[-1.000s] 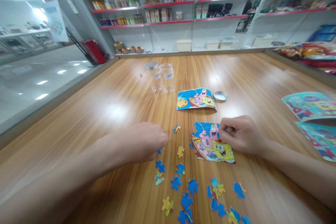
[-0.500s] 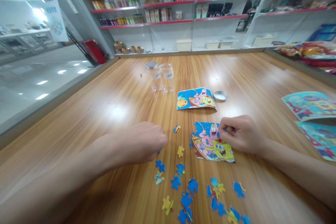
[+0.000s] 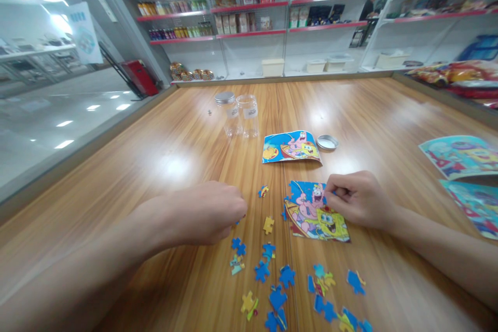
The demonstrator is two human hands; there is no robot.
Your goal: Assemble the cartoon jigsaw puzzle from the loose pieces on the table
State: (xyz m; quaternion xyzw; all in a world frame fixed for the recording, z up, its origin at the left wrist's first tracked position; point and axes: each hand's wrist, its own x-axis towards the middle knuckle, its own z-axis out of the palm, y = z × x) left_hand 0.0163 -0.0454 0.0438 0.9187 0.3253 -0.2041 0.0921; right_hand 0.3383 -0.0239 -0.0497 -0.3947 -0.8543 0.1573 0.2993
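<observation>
My left hand (image 3: 212,211) is closed, knuckles up, over the table left of the loose pieces; its fingertips are hidden, so what it holds, if anything, cannot be seen. A blue puzzle piece peeks out beneath it. My right hand (image 3: 360,198) is curled into a loose fist against the right edge of the partly joined jigsaw puzzle (image 3: 309,212), with nothing visible in it. The puzzle shows a pink and a yellow cartoon figure in a boat. Between the hands lie a yellow puzzle piece (image 3: 268,225) and a red-and-yellow puzzle piece (image 3: 263,191).
Several loose blue pieces (image 3: 277,296) are scattered nearer me. Beyond the puzzle lie a curled picture sheet (image 3: 290,146) and a jar lid (image 3: 327,142). A lidded jar (image 3: 229,116) and an uncovered jar (image 3: 248,116) stand farther back. More picture sheets (image 3: 462,155) lie at right.
My left hand has shifted very slightly left. My right hand stays at the puzzle's edge, and the pieces keep their places.
</observation>
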